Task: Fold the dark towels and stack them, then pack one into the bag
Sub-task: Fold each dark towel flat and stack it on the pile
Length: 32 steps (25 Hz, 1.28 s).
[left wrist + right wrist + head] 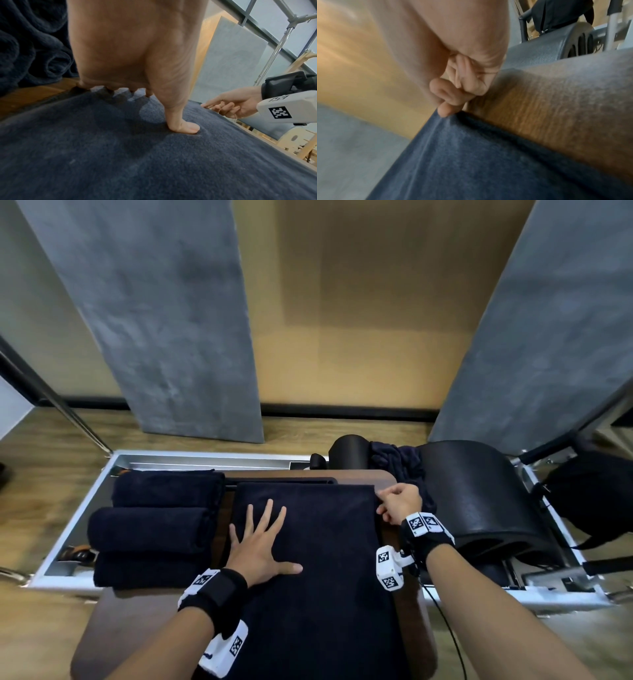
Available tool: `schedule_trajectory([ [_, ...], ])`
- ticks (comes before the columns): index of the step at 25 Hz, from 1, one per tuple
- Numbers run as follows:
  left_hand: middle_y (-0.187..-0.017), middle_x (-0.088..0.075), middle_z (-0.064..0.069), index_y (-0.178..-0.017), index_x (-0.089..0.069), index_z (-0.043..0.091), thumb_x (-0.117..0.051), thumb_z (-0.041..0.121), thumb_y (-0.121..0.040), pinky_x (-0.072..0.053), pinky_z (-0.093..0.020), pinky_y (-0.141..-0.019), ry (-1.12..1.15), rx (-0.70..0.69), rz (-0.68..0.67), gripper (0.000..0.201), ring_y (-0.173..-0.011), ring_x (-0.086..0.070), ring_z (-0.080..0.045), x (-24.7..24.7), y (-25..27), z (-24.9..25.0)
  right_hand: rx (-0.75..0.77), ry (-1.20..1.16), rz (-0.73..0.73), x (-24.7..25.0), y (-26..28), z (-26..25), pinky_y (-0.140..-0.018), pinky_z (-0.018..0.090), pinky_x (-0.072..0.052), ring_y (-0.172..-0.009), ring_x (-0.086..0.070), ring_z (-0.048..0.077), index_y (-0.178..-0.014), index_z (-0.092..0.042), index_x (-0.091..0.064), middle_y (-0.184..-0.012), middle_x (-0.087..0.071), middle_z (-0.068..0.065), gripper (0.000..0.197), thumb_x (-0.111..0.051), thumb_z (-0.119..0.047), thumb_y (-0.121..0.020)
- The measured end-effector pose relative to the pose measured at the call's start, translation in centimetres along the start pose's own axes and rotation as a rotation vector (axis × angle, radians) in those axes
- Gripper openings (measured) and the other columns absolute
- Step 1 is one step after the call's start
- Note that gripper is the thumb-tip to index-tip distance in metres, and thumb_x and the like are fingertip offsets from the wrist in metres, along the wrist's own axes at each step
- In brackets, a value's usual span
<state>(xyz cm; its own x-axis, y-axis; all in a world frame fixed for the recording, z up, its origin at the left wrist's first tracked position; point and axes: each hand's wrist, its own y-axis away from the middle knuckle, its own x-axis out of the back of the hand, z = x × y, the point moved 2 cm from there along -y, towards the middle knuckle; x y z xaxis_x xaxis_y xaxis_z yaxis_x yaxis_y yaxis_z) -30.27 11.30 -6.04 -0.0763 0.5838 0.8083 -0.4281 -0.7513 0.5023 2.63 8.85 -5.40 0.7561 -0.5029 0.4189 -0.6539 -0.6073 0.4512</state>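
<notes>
A dark navy towel lies spread lengthwise on a brown wooden table. My left hand presses flat on its near left part with fingers spread; the left wrist view shows the thumb sinking into the towel. My right hand sits at the far right corner with curled fingers and pinches the towel's corner, as the right hand shows in the right wrist view. Three folded dark towels lie side by side to the left. A black bag hangs at the far right.
A crumpled dark towel lies draped behind the table beside a black padded arc barrel. A white metal frame surrounds the table. Grey panels lean on the wall behind. A cable runs down from my right wrist.
</notes>
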Motion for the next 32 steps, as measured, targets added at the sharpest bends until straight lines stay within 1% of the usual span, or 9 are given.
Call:
schedule_trajectory([
  [3, -0.17, 0.032, 0.009, -0.167, 0.01, 0.034, -0.065, 0.077, -0.085, 0.009, -0.062, -0.126, -0.004, -0.039, 0.086, 0.119, -0.155, 0.034, -0.024, -0.3, 1.3, 0.5, 0.052, -0.061, 0.137, 0.9, 1.4, 0.5, -0.04, 0.026, -0.041, -0.039, -0.055, 0.022, -0.087, -0.008, -0.064, -0.059, -0.071, 0.015, 0.013, -0.066, -0.015, -0.098],
  [6, -0.176, -0.005, 0.002, -0.167, -0.02, 0.025, -0.052, 0.067, -0.1, -0.004, -0.053, -0.131, -0.04, -0.126, 0.256, 0.085, -0.163, 0.006, -0.021, -1.4, 3.8, 0.8, 0.152, -0.056, -0.042, 1.0, 4.4, 2.0, -0.04, 0.026, -0.039, -0.042, -0.055, 0.024, -0.085, -0.009, -0.064, -0.063, -0.07, 0.016, 0.012, -0.068, -0.009, -0.096],
  [9, -0.139, -0.046, 0.005, -0.136, -0.058, 0.026, -0.06, 0.055, -0.1, -0.034, -0.042, -0.117, -0.028, -0.259, 0.457, 0.046, -0.138, -0.044, -0.02, -3.3, 7.6, 0.0, 0.316, 0.013, -0.182, 1.2, 9.6, 4.6, -0.044, 0.031, -0.047, -0.047, -0.06, 0.02, -0.088, -0.008, -0.068, -0.069, -0.071, 0.013, 0.01, -0.071, 0.001, -0.092],
  [14, -0.108, -0.049, 0.017, -0.105, -0.062, 0.03, -0.061, 0.065, -0.094, -0.043, -0.034, -0.09, 0.044, -0.391, 0.548, 0.037, -0.104, -0.052, -0.012, -7.4, 13.3, -2.7, 0.633, 0.232, -0.216, 1.6, 18.6, 10.3, -0.085, 0.025, -0.057, -0.093, -0.072, 0.008, -0.087, -0.017, -0.079, -0.097, -0.077, -0.007, 0.02, -0.081, 0.003, -0.082],
  [16, -0.123, -0.052, 0.017, -0.12, -0.063, 0.031, -0.06, 0.077, -0.087, -0.04, -0.034, -0.1, 0.053, -0.38, 0.518, 0.056, -0.117, -0.049, -0.008, -9.0, 15.5, -3.9, 0.725, 0.356, -0.24, 1.7, 21.5, 12.8, -0.109, 0.024, -0.045, -0.129, -0.058, 0.004, -0.107, -0.021, -0.079, -0.132, -0.067, -0.009, 0.025, -0.085, -0.014, -0.084],
  [19, -0.153, -0.042, 0.015, -0.146, -0.053, 0.03, -0.063, 0.084, -0.078, -0.025, -0.034, -0.124, 0.009, -0.376, 0.42, 0.088, -0.145, -0.034, -0.007, -10.6, 17.8, -5.2, 0.814, 0.64, -0.363, 1.4, 24.3, 16.2, -0.127, 0.028, -0.009, -0.158, -0.004, 0.001, -0.152, -0.034, -0.048, -0.169, -0.018, -0.018, 0.077, -0.082, -0.045, -0.084],
  [23, -0.167, -0.03, 0.012, -0.153, -0.045, 0.028, -0.077, 0.031, -0.092, -0.008, -0.031, -0.132, -0.021, -0.38, 0.405, 0.069, -0.157, -0.024, -0.008, -10.9, 18.9, -6.4, 0.893, 1.004, -0.278, 1.1, 25.1, 17.7, -0.13, 0.041, 0.005, -0.157, 0.021, 0.012, -0.164, -0.038, -0.009, -0.171, 0.018, -0.011, 0.104, -0.078, -0.032, -0.087],
  [27, -0.158, -0.046, 0.017, -0.12, -0.067, 0.026, -0.067, 0.005, -0.099, -0.021, -0.028, -0.13, 0.207, -0.402, 0.449, 0.03, -0.151, -0.036, 0.0, -10.3, 19.5, -7.5, 0.882, 0.802, -0.281, 2.2, 25.3, 17.3, -0.131, 0.04, -0.007, -0.16, -0.003, 0.01, -0.159, -0.032, -0.038, -0.172, -0.01, -0.011, 0.089, -0.064, 0.009, -0.084],
  [32, -0.115, -0.072, 0.021, -0.099, -0.067, 0.036, -0.066, 0.016, -0.102, -0.055, -0.031, -0.099, 0.428, -0.312, 0.508, 0.02, -0.115, -0.066, 0.0, -8.2, 19.3, -7.6, 0.785, 0.513, -0.33, 4.0, 24.7, 15.0, -0.121, 0.028, -0.035, -0.142, -0.048, 0.006, -0.123, -0.021, -0.076, -0.14, -0.062, -0.014, 0.034, -0.067, -0.001, -0.097],
])
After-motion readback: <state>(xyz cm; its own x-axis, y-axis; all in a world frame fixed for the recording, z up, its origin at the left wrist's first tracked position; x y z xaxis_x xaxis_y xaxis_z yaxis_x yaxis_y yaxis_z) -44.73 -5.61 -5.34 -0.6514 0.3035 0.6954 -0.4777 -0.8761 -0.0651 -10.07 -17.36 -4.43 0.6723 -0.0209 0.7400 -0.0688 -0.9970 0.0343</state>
